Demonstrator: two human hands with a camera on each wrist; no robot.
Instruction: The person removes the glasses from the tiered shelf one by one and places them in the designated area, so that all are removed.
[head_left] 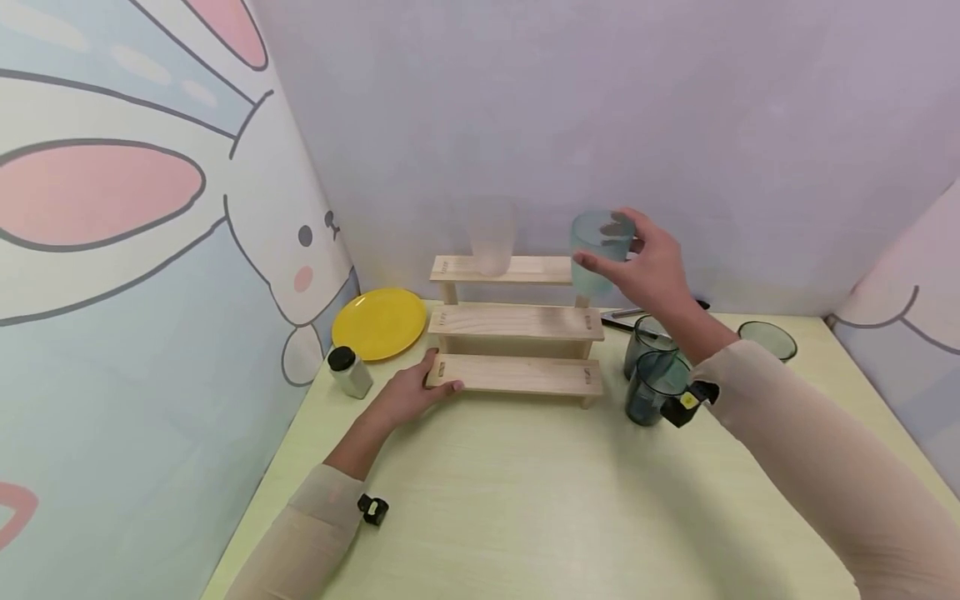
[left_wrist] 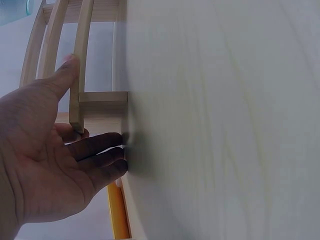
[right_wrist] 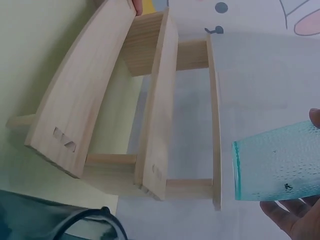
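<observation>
Three tiers of a small wooden stand (head_left: 517, 320) were shown from the front in the head view, the lowest tier's left end being gripped by the left hand (head_left: 408, 392), with the thumb laid at the front edge. Only from the left wrist could the far side of that hold be seen: the board's end was caught between thumb and forefinger, while the other fingers were stretched out towards the tabletop (left_wrist: 215, 125).

A pale blue cup (head_left: 600, 250) was held by the right hand (head_left: 652, 262), pinched between thumb and fingers spread to its width. In the head view the top tier's right end was overlapped by the cup; from the right wrist, the cup was seen held above that tier, just apart from it.

On the stand's left, a yellow plate (head_left: 378, 323) and a black-lidded jar (head_left: 351, 372) were set. On its right, two dark glasses (head_left: 647, 402) were partly covered by the right wrist, long utensils (head_left: 617, 317) were seen behind them, and a round clear vessel (head_left: 767, 340) was partly hidden by the right sleeve (head_left: 817, 467).

A frosted cup (head_left: 492, 237) was stood on the top tier, left of centre. Fingers were visible through the blue cup's wall; the jar's contents could not be made out.
</observation>
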